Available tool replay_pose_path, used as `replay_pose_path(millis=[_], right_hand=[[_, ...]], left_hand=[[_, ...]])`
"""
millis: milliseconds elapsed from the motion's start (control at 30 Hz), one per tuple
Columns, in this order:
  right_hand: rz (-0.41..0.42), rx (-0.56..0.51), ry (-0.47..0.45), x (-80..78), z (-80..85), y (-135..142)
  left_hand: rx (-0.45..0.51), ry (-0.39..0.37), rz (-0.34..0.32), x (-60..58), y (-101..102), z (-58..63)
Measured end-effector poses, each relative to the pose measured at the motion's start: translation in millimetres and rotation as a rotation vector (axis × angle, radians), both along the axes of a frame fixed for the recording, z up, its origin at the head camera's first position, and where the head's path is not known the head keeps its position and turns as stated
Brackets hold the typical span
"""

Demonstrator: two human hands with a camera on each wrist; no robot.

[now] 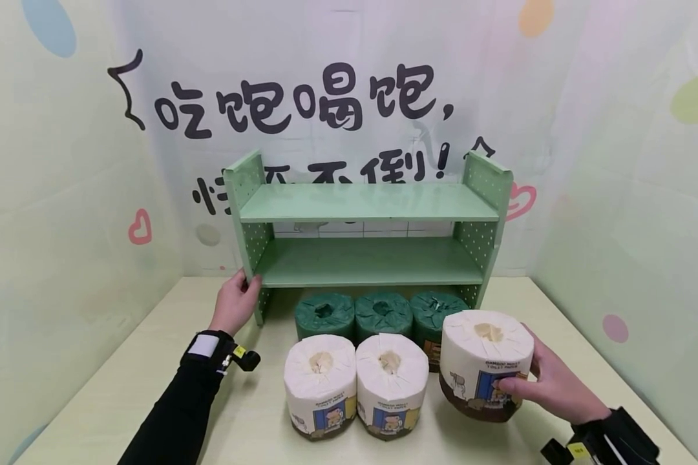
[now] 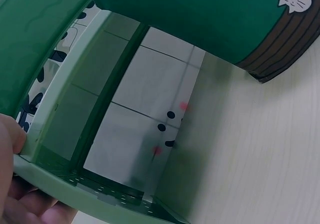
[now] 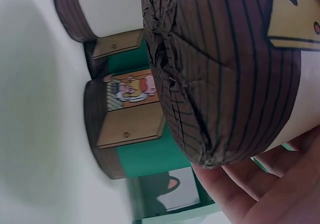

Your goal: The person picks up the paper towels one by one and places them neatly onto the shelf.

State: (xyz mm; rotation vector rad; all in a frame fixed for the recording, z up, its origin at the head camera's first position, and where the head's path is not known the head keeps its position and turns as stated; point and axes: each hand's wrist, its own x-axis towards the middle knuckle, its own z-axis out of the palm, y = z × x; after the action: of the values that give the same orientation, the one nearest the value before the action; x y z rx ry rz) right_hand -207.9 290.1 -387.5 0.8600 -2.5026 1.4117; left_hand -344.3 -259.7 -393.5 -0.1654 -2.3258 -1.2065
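My left hand (image 1: pixel 236 303) grips the left side panel of a green shelf rack (image 1: pixel 368 263), thumb on the front edge and fingers behind it. In the left wrist view its fingers (image 2: pixel 37 206) curl under that green edge. My right hand (image 1: pixel 564 382) holds a white-and-brown wrapped toilet paper roll (image 1: pixel 487 368) by its right side, thumb across the printed front. The roll is raised and tilted, its pleated brown underside (image 3: pixel 220 79) showing in the right wrist view. Two like rolls, a left one (image 1: pixel 320 387) and a middle one (image 1: pixel 392 386), stand side by side on the table.
Three green-wrapped rolls (image 1: pixel 382 314) stand in a row behind the white ones, at the rack's bottom level. The pale wooden table (image 1: pixel 122 400) meets printed fabric walls (image 1: pixel 64 194) at the left, back and right.
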Motion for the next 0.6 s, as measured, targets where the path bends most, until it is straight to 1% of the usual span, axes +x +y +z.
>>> replay_pose_path(millis=[100,300,600], right_hand=[[-0.014,0.002,0.031,-1.1,6.2,0],[-0.027,0.005,0.080,-8.7,18.2,-3],[-0.014,-0.037,0.073,-29.1,33.2,-8]], left_hand=[[0.012,-0.009,-0.008,0.1,1,-0.3],[0.013,-0.013,-0.009,1.5,0,0.1],[0.018,-0.007,-0.009,1.4,1,0.1]])
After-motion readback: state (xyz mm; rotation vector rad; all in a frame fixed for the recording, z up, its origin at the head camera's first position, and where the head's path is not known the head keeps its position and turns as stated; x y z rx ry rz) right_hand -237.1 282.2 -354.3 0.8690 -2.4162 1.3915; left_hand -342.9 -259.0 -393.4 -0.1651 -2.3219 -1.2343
